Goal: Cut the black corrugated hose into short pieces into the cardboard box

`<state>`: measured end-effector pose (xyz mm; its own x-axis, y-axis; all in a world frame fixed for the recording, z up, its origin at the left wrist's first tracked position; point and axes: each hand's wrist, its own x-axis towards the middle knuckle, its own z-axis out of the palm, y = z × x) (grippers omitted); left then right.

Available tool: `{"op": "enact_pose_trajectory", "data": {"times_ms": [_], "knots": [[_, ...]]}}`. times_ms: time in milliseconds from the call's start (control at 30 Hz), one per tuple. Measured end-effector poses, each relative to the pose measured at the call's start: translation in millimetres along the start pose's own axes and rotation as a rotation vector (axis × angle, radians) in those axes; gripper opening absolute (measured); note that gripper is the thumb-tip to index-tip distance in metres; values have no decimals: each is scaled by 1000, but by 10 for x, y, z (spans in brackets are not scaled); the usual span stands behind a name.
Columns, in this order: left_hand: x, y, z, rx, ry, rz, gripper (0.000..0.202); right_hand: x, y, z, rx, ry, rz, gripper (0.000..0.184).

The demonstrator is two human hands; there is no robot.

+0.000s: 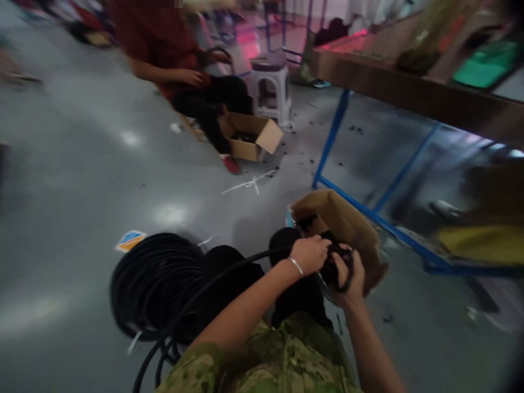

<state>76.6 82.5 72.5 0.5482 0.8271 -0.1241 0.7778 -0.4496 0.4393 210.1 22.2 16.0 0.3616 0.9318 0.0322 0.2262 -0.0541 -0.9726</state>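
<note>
A thick black hose [241,262] runs from a large coil [159,284] on the floor at my left, across my lap, to my left hand [310,254]. My left fingers are closed around its end part, a bracelet at the wrist. Close beside it, my right hand [351,275] is closed on a dark, ring-shaped black piece [341,275]; blur hides whether this joins the hose. Both hands are just over the near side of an open cardboard box [347,218] with dark items inside, partly hidden by my hands.
Right of the box stands a workbench [385,82] with blue metal legs [333,136]. Ahead, a seated person in red [164,49] has a small cardboard box [245,150] at their feet, near a plastic stool [270,82]. Small dark bits and a white tie [251,184] lie on the floor.
</note>
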Motion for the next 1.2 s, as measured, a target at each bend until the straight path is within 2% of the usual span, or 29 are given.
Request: {"op": "enact_pose_trajectory", "data": {"times_ms": [67,167,233,333,400,867,1033,1200], "knots": [[77,-92,15,-25,39,-19,31,51,-59,-49,49,-11,36,37],[152,-185,51,-53,118,-124,36,58,-28,-161,-50,-58,70,42],[162,-209,70,-68,156,-169,37,14,32,-221,-126,-143,95,42],[151,-201,100,-73,168,-161,37,-65,100,-259,-213,-273,114,41],[141,-180,123,-60,150,-134,36,-90,111,-256,-240,-313,110,42],[149,-112,183,-23,81,-86,39,62,15,-161,-137,-317,69,44],[148,-100,162,-4,69,-75,39,74,-6,-153,-149,-252,22,40],[185,-99,150,19,38,-68,36,24,78,-162,-216,-226,20,37]]}}
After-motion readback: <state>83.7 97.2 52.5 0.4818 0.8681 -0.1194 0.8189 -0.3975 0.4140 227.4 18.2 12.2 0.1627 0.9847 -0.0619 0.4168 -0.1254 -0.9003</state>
